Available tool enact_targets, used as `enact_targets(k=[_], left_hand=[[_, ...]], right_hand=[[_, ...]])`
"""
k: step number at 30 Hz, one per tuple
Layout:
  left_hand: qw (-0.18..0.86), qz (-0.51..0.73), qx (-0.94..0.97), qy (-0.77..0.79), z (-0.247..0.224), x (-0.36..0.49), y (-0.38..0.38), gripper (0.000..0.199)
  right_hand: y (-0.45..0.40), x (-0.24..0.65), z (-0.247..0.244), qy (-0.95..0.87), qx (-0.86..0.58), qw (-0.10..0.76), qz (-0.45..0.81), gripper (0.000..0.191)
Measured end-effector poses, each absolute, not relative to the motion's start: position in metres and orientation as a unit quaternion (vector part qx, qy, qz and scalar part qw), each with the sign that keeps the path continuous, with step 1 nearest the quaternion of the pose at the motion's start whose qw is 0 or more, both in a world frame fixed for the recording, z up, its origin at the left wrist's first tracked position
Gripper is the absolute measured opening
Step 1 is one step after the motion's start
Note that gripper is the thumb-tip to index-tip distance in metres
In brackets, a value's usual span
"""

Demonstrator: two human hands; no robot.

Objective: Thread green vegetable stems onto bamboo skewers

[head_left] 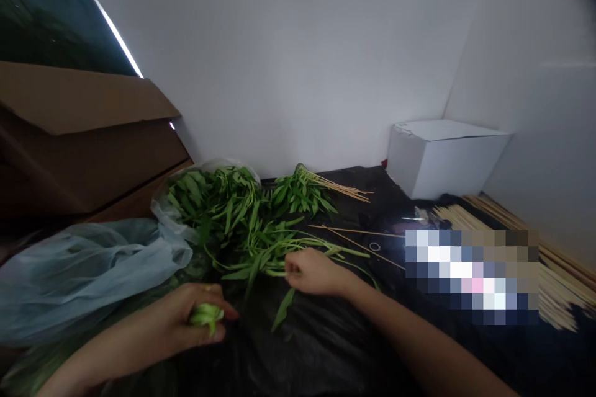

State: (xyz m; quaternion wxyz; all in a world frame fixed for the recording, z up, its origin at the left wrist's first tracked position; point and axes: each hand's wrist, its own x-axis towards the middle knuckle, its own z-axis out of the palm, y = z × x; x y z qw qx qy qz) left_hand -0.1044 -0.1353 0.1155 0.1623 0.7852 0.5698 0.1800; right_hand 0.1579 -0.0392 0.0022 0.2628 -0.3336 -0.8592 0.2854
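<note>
Water spinach stems lie in a loose heap at mid-frame on a black plastic sheet. Material looks light and limp; long narrow leaves likely droop and tangle, so the firmer stems, low down near the cut ends, seem the better place to take hold. Left grip, lower left, is curled closed around a short bunch of pale green stem pieces, which show between the fingers. Right grip, centre, is half-curled at the edge of the heap, its fingertips at a stem; cannot tell whether it has real hold.

Upper centre, a leafy bunch with thin bamboo sticks fanning out of it. Translucent plastic bag holds more greens behind the heap; pale blue plastic bag lies lower left. Loose bamboo skewers sit right of the heap, a pile of bamboo skewers further right, partly behind a pixelated patch. White box in the right corner; cardboard box upper left.
</note>
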Motion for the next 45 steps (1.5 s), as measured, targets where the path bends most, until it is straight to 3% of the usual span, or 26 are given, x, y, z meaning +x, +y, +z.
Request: enact_targets(k=[2, 5, 10, 15, 24, 30, 35, 41, 45], left_hand=[[0.247, 0.112, 0.791, 0.549, 0.124, -0.094, -0.127, 0.021], [0.287, 0.123, 0.777, 0.547, 0.129, -0.088, -0.114, 0.024], [0.302, 0.174, 0.763, 0.544, 0.12, -0.082, -0.097, 0.03], [0.323, 0.202, 0.751, 0.539, 0.115, -0.07, -0.084, 0.034], [0.301, 0.222, 0.751, 0.544, 0.128, -0.063, -0.078, 0.036], [0.122, 0.389, 0.674, 0.617, 0.157, -0.088, -0.064, 0.035], [0.067, 0.459, 0.67, 0.579, 0.167, -0.072, -0.049, 0.028], [-0.03, 0.413, 0.734, 0.538, 0.159, -0.045, -0.03, 0.023], [-0.06, 0.349, 0.771, 0.53, 0.139, -0.039, -0.011, 0.029]], right_hand=[[-0.029, 0.164, 0.009, -0.755, -0.32, 0.351, 0.453, 0.005], [-0.011, 0.177, 0.018, -0.567, -0.246, 0.451, 0.644, 0.017], [0.006, 0.201, 0.027, -0.366, -0.156, 0.55, 0.734, 0.023], [0.015, 0.22, 0.032, -0.301, -0.097, 0.595, 0.739, 0.014], [0.023, 0.221, 0.018, -0.342, -0.168, 0.591, 0.711, 0.022], [0.02, 0.22, 0.018, -0.396, -0.208, 0.581, 0.68, 0.025], [0.02, 0.218, 0.015, -0.44, -0.213, 0.574, 0.656, 0.026], [0.019, 0.216, 0.013, -0.481, -0.219, 0.558, 0.64, 0.026], [0.02, 0.216, 0.012, -0.494, -0.222, 0.551, 0.635, 0.026]])
